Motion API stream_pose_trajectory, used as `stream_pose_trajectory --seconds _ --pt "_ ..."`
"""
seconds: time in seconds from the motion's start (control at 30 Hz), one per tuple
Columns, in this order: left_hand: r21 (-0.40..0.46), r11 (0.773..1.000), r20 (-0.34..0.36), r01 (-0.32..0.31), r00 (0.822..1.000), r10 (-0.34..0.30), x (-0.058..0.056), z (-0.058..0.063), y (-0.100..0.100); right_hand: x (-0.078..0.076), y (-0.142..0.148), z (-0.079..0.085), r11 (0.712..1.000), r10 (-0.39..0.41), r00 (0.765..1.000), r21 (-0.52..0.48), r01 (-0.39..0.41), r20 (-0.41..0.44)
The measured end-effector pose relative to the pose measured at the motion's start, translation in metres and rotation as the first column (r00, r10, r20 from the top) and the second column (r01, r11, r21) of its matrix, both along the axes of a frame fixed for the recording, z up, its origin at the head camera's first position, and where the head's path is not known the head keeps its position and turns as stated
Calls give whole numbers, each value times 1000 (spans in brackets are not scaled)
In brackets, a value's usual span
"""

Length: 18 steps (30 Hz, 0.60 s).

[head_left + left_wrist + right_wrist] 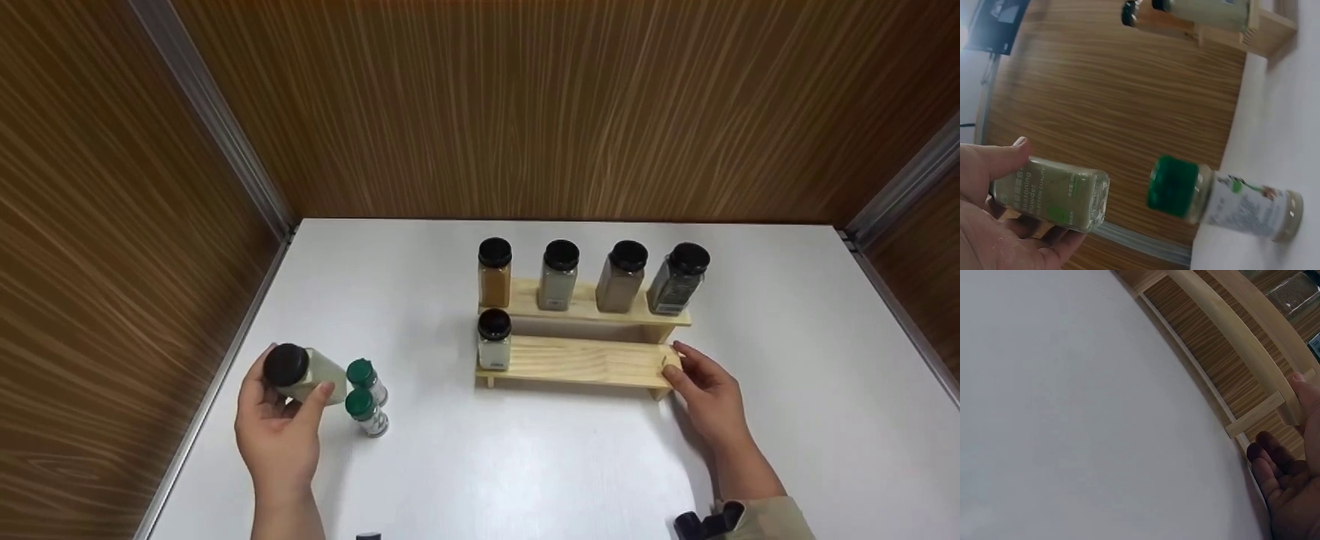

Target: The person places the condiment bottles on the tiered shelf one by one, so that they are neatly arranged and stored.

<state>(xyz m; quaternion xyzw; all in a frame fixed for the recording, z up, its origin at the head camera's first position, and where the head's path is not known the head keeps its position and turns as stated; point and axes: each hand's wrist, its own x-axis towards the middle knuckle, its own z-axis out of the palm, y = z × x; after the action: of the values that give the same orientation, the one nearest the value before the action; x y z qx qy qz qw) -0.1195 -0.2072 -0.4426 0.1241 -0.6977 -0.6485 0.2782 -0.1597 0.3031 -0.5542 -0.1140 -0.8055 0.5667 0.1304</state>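
Observation:
My left hand grips a glass jar of seasoning powder, pale green with a black cap, tilted above the table's left side. Beside it stand two small shakers with green caps; one green-capped shaker is close past the jar's base in the left wrist view. My right hand pinches the right end of a two-step wooden spice rack, thumb on the lower step's top. One black-capped jar stands at that step's left end.
Several black-capped spice jars stand in a row on the upper step. Wood-grain panels enclose the white table at the back and sides. A small dark object shows at the bottom edge of the head view.

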Motion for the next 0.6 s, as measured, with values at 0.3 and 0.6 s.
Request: stream_pose_trajectory --seconds 0.3,0.6 --pt "-99 991 -100 95 989 -105 5 13 21 2 -1 0 1000 6 1000 4 -5 -24" --pt "-91 967 -73 239 967 -246 4 18 56 1 -2 0 1000 3 999 16 -2 -41"
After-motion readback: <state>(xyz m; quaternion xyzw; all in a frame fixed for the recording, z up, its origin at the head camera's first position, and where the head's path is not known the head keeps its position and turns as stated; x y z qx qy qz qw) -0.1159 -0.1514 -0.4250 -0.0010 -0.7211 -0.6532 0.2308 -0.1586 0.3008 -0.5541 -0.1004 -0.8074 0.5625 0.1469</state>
